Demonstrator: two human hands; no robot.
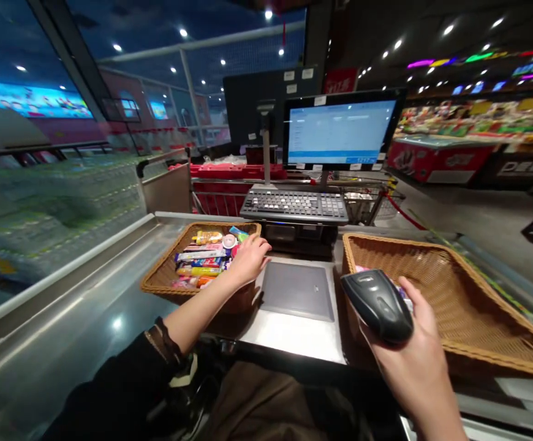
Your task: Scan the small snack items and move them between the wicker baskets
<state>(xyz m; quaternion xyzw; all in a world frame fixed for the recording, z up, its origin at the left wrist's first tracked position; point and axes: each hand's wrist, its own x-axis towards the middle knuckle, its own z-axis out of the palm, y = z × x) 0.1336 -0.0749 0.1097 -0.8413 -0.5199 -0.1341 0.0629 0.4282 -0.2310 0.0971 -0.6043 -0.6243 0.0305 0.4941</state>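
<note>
broadly, a metal bench (73,343) carries a big wicker basket (487,318) at right and a smaller wicker basket (156,277) at left. at the smaller one's right side, the left hand (249,258) has its fingers loosely curled; whether they pinch anything, i cannot tell. the right hand (418,361) wraps its fingers round a black scanner (377,303) at the big basket's left end; it looks rigid and smooth, best gripped below its head. smallest, wrapped snacks (200,260) in the smaller basket seem light, slippery, easiest pinched by their ends.
</note>
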